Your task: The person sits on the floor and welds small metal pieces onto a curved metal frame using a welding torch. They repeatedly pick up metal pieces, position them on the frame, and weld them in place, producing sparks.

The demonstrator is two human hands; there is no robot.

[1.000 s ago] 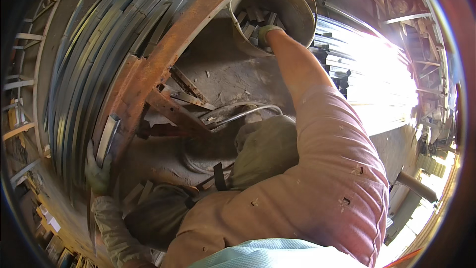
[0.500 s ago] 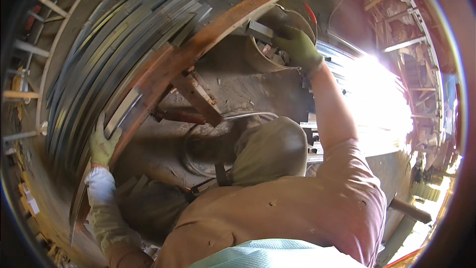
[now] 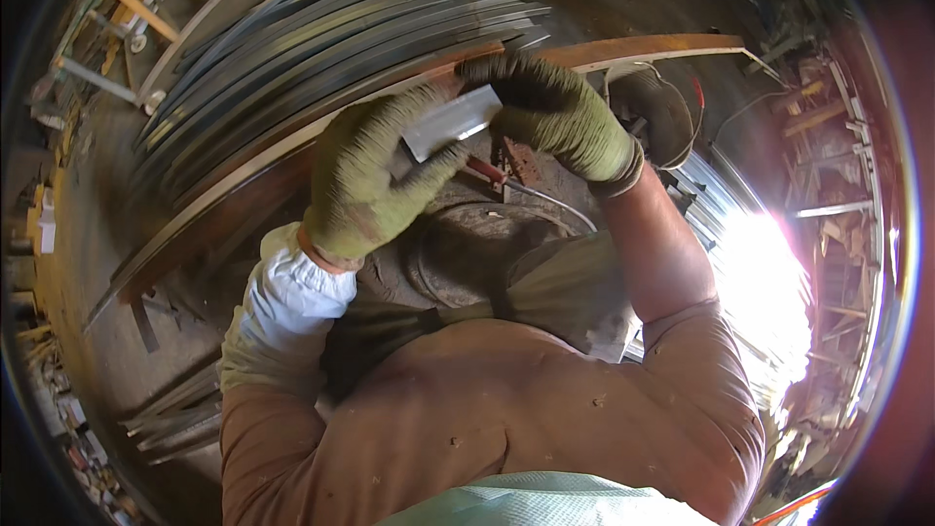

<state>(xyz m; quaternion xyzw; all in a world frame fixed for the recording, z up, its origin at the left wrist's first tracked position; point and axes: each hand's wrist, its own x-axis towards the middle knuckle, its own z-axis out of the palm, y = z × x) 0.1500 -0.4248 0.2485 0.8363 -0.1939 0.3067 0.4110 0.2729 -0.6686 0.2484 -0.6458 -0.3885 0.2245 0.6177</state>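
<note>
Up in front of my chest is a short silvery metal piece (image 3: 454, 124) with flat sides and a straight edge, tilted up to the right. My left hand (image 3: 375, 170), in a green knit glove with a white sleeve cuff, pinches its left end between thumb and fingers. At the other end, my right hand (image 3: 565, 122), also gloved, closes on the piece with curled, darkened fingers; some fingertips are hidden. Behind both hands runs a long rusty steel beam (image 3: 643, 47). A bucket (image 3: 654, 117) stands just right of my right hand.
Long grey metal bars (image 3: 360, 29) lie in rows beyond the beam. More shiny bars (image 3: 721, 205) lie on the right in strong glare. A red-handled tool (image 3: 487, 171) is below my hands. Racks with a metal frame (image 3: 127, 39) stand far left.
My right hand has left the bucket and come in to the middle. My left hand has risen from the metal piece on the beam; both hands now meet at one piece. The view has turned.
</note>
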